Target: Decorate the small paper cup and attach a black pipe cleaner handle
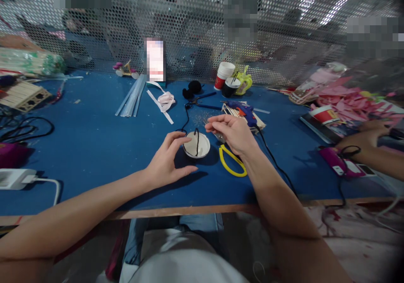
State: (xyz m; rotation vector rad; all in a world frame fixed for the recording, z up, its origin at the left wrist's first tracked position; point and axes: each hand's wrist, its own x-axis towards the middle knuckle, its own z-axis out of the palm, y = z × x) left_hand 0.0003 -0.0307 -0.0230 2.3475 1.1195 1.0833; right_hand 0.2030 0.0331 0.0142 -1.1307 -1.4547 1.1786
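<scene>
A white paper cup (202, 147) stands on the blue table, its open top facing me, with a black cord (198, 142) across it. My left hand (168, 158) is at the cup's left side, fingers apart, the index fingertip over the rim. To the right of the cup, my right hand (232, 131) is raised with thumb and fingers pinched together; what is between them is too small to make out. Below that hand lie scissors with yellow handles (232, 172). The cord runs back to a black yarn ball (195, 86).
Behind are a blue glue gun (241, 108), pliers (206, 106), white ribbon (166, 101), glue sticks (131, 97), stacked cups (224, 74) and a phone (155, 60) before a mesh screen. Another person's hand (362, 137) is at the right, near a purple box (341, 163).
</scene>
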